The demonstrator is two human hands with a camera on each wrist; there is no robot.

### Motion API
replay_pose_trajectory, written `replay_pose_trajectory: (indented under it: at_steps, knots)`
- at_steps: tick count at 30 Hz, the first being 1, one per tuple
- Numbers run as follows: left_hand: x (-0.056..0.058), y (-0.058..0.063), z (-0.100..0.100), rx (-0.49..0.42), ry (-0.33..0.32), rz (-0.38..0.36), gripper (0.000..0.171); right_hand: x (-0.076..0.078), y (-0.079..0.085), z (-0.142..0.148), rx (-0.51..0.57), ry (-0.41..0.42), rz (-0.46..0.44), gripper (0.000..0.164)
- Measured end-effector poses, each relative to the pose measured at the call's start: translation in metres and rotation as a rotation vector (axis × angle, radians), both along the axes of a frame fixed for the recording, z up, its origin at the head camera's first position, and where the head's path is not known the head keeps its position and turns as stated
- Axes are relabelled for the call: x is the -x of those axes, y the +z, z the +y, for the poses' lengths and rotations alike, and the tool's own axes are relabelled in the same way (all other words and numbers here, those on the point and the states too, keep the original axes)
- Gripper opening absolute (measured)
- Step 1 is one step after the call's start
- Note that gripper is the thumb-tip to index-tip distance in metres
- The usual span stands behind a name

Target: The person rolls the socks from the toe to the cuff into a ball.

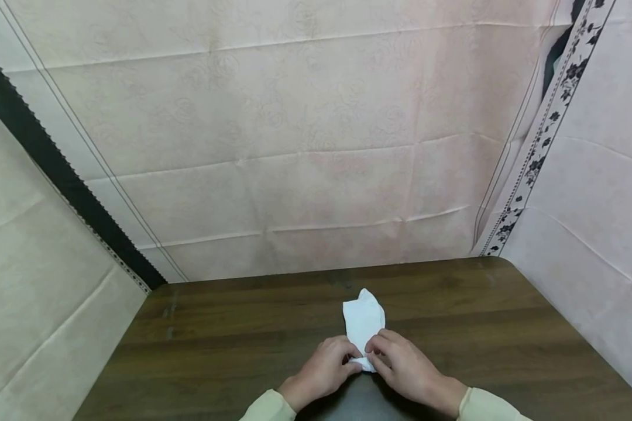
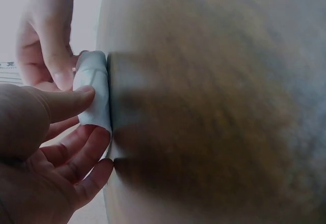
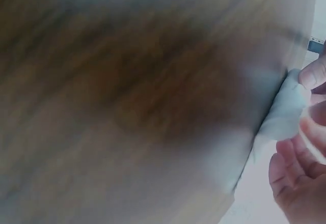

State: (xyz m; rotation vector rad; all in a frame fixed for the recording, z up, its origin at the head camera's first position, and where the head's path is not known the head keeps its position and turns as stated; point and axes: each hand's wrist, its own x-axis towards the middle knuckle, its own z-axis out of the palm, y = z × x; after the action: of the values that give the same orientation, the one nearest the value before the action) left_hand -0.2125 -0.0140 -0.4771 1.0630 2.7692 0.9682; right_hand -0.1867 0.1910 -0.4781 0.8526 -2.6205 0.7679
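A narrow strip of folded white cloth point(image 1: 364, 321) lies on the table, its far end rounded and uneven. Its near end is turned over into a short roll, seen close up as a pale roll point(image 2: 97, 102) in the left wrist view. My left hand point(image 1: 327, 363) pinches the left side of this roll, thumb on the near face and fingers behind. On the right side, my right hand point(image 1: 406, 365) holds the same end between thumb and bent fingers. In the right wrist view the rolled cloth point(image 3: 285, 109) sits low against the tabletop, fingers around it.
The brown wooden table point(image 1: 232, 333) runs back to a pale patterned sheet point(image 1: 305, 175) hung behind it. Similar sheets hang at both sides, the left one beside a dark strip point(image 1: 63, 164), the right one with a floral border point(image 1: 545, 140).
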Motion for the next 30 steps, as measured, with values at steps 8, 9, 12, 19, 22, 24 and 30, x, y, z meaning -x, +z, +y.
replay_pose_trajectory:
  at_steps: [8,9,12,19,22,24,30]
  knots:
    - [0.001,0.0,-0.002,0.039,0.019,-0.037,0.006,-0.002,0.001,0.005,-0.107,0.06,0.088,0.023]
    - [0.002,0.0,-0.002,0.046,0.019,-0.039,0.007,-0.002,0.0,0.005,-0.118,0.061,0.101,0.025]
    - [0.002,-0.001,-0.003,0.068,0.019,-0.05,0.01,-0.003,-0.004,0.005,-0.136,0.05,0.128,0.029]
    - [0.002,-0.002,-0.003,0.089,0.035,-0.068,0.013,-0.002,-0.006,0.004,-0.142,0.046,0.093,0.028]
    - [0.002,-0.003,-0.003,0.075,0.04,-0.078,0.013,-0.002,-0.007,0.004,-0.131,0.054,0.084,0.024]
    - [0.002,-0.002,-0.003,0.049,0.046,-0.089,0.011,-0.003,-0.008,0.004,-0.12,0.059,0.087,0.022]
    - [0.001,-0.002,-0.002,-0.068,0.052,-0.068,0.01,-0.002,-0.007,0.002,-0.094,0.064,0.107,0.016]
